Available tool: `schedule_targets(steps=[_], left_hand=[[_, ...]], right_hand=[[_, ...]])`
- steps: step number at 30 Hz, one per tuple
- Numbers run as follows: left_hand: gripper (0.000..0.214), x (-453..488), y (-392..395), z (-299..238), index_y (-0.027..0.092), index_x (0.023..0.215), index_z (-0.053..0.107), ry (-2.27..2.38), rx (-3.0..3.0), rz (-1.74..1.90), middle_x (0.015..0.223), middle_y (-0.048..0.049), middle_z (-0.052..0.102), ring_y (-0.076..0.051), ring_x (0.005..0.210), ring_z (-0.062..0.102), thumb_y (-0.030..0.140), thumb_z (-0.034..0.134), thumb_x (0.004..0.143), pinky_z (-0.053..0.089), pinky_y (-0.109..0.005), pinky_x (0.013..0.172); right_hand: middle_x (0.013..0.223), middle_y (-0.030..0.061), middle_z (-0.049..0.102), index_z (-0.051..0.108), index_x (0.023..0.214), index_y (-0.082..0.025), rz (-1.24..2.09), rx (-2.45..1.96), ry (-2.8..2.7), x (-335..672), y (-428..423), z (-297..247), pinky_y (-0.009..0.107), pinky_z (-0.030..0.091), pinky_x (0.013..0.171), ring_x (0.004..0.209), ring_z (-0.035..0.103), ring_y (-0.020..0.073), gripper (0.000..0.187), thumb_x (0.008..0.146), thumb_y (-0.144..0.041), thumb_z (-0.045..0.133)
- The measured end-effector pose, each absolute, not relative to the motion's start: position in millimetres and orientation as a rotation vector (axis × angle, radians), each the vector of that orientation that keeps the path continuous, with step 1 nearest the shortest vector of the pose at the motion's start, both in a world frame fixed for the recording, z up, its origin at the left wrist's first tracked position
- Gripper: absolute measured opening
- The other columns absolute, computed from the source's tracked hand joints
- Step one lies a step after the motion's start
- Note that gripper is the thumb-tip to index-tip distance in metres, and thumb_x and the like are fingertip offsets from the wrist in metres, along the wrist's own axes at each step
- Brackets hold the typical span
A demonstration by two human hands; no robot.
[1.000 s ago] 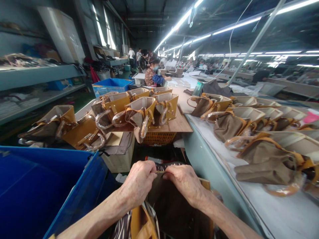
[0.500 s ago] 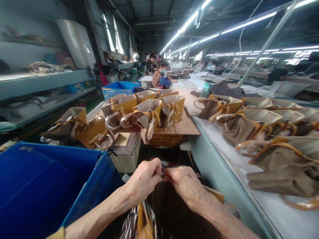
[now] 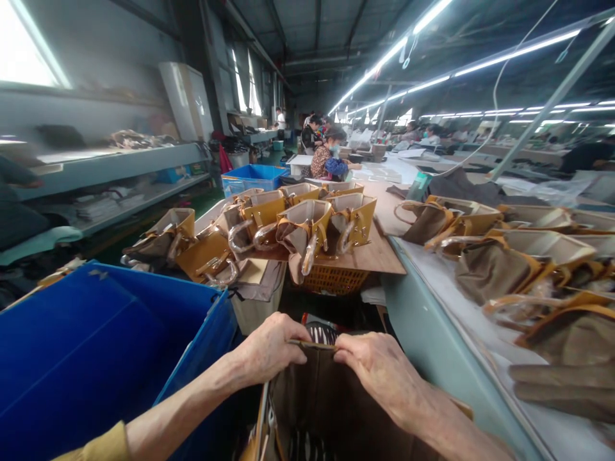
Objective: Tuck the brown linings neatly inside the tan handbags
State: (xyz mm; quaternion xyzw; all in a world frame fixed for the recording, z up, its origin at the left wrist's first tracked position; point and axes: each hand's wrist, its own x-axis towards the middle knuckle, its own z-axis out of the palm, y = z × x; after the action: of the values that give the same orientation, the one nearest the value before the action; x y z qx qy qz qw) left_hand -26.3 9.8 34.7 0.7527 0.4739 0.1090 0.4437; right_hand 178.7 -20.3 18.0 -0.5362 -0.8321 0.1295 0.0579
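In front of me, a dark brown fabric bag (image 3: 331, 390) is held up by its top edge. My left hand (image 3: 273, 342) pinches that edge on the left, thumb below and fingers above. The same edge is gripped farther right by my right hand (image 3: 372, 358). A short stretch of the rim shows between the two hands, with zebra-striped fabric (image 3: 323, 333) just behind it. Lower down, yellow trim and more striped material show beside the brown cloth. The bag's bottom lies outside the view.
A big blue bin (image 3: 110, 320) stands at my left. Ahead, several yellow-and-brown handbags (image 3: 307, 218) with wrapped handles sit on a wooden board (image 3: 379, 256), above an orange crate (image 3: 334, 282). More bags line the white-topped table (image 3: 456, 307) at right. A person (image 3: 327, 157) works farther off.
My hands have moved apart along the bag's edge, baring more rim between them. The striped fabric behind it shows more clearly. My view has turned slightly left.
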Motion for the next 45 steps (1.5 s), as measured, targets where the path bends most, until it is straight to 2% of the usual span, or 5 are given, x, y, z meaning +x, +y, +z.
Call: schedule_targets(steps=[9,24,31,38,45], left_hand=[[0.017,-24.1,6.4,24.7,0.017,0.07,0.067,1.137,1.896,0.33,0.054,0.0061,0.037,-0.009,0.057,0.037,0.018,0.051,0.065,0.024,-0.019,0.053],[0.014,-17.7,7.9,23.3,0.016,0.068,0.062,1.123,2.002,0.314,0.056,0.0058,0.043,-0.009,0.059,0.041,0.014,0.048,0.067,0.024,-0.02,0.055],[0.013,-19.9,3.9,25.4,0.018,0.086,0.047,1.203,1.996,0.371,0.066,0.0034,0.055,-0.011,0.063,0.048,0.013,0.047,0.074,0.031,-0.02,0.056],[0.029,-29.4,7.3,17.7,0.019,0.09,0.047,1.15,1.93,0.391,0.068,0.0046,0.055,-0.01,0.061,0.046,0.005,0.042,0.066,0.029,-0.02,0.052],[0.027,-36.4,-5.8,41.8,0.017,0.105,0.042,1.265,1.73,0.502,0.073,0.0033,0.058,-0.011,0.063,0.048,0.018,0.041,0.078,0.034,-0.022,0.057]], right_hand=[[0.078,-0.0017,0.067,0.061,0.087,-0.023,0.101,-1.41,-2.589,161.6,-17.7,13.4,0.028,0.03,0.059,0.07,0.06,0.0168,0.007,0.082,-0.018,0.06],[0.082,-0.0002,0.071,0.065,0.082,-0.023,0.497,-1.557,-2.462,155.5,-12.7,21.1,0.023,0.035,0.062,0.079,0.065,0.0171,0.017,0.087,-0.023,0.049],[0.09,0.0057,0.07,0.065,0.088,-0.017,0.554,-1.498,-2.596,140.6,-10.9,32.6,0.023,0.039,0.065,0.082,0.065,0.0174,0.024,0.09,-0.016,0.041],[0.091,0.0119,0.07,0.062,0.102,-0.014,0.405,-1.528,-2.751,125.9,-6.6,30.2,0.027,0.041,0.063,0.083,0.066,0.0256,0.021,0.086,-0.02,0.049],[0.079,0.0069,0.071,0.067,0.085,-0.019,0.401,-1.568,-2.757,129.6,5.5,36.2,0.025,0.036,0.058,0.077,0.066,0.02,0.025,0.088,-0.021,0.042]])
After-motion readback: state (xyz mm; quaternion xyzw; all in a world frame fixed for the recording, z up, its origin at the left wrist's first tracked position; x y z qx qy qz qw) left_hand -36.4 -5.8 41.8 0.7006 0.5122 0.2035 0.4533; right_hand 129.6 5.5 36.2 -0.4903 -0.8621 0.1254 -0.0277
